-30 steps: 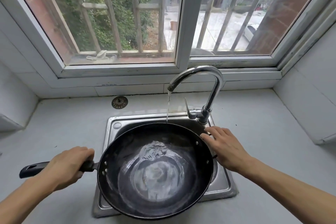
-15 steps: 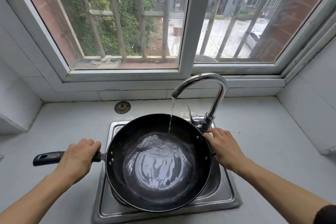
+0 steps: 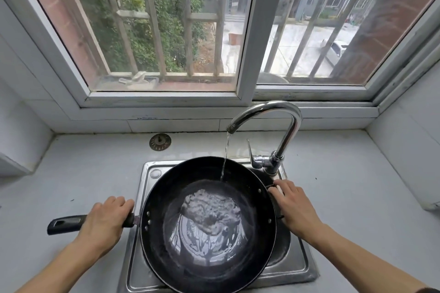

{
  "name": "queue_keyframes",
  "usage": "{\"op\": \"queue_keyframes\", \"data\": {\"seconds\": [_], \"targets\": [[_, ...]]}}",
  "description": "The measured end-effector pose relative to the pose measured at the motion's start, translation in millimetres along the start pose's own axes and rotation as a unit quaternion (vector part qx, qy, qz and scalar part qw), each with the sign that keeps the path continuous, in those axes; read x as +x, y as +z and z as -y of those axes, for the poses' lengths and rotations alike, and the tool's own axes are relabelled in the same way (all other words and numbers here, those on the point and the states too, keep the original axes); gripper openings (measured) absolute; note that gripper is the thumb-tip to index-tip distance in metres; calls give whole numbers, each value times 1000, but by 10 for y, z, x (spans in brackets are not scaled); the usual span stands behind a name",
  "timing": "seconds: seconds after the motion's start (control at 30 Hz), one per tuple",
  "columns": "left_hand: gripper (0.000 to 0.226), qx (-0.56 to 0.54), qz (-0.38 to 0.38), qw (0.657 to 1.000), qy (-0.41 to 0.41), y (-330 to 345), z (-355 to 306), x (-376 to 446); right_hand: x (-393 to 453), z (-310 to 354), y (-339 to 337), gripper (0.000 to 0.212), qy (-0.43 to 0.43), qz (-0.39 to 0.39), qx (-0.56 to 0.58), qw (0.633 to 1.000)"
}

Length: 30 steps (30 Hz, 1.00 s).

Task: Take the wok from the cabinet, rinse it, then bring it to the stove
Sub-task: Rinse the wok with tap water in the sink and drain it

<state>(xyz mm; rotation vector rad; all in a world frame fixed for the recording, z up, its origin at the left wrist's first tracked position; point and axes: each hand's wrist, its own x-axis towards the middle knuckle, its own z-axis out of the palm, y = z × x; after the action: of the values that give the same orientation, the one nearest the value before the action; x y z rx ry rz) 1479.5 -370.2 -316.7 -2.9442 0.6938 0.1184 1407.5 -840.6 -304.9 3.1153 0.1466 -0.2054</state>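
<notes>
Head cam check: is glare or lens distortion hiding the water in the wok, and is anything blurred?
Head view: daylight from the window reflects as a pale patch on the water pooled in the wok, masking its bottom; wide-angle bending curves the window frame and countertop edges; left hand, right hand and faucet look sharp.

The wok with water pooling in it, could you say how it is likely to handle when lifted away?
The wok is probably rigid. The pooled water may slosh and add weight. Its wet rim could be slippery, so both handles seem wise.
</notes>
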Motion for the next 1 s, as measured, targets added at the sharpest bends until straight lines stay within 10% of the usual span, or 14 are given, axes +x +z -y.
{"op": "queue_keyframes", "data": {"seconds": [0.73, 1.0], "targets": [[21, -134, 59, 987, -59, 57, -56, -151, 292, -56, -703, 104, -62, 153, 112, 980], [20, -123, 56, 988, -78, 223, 8, -159, 782, 254, -697, 88, -15, 0, 88, 996]]}}
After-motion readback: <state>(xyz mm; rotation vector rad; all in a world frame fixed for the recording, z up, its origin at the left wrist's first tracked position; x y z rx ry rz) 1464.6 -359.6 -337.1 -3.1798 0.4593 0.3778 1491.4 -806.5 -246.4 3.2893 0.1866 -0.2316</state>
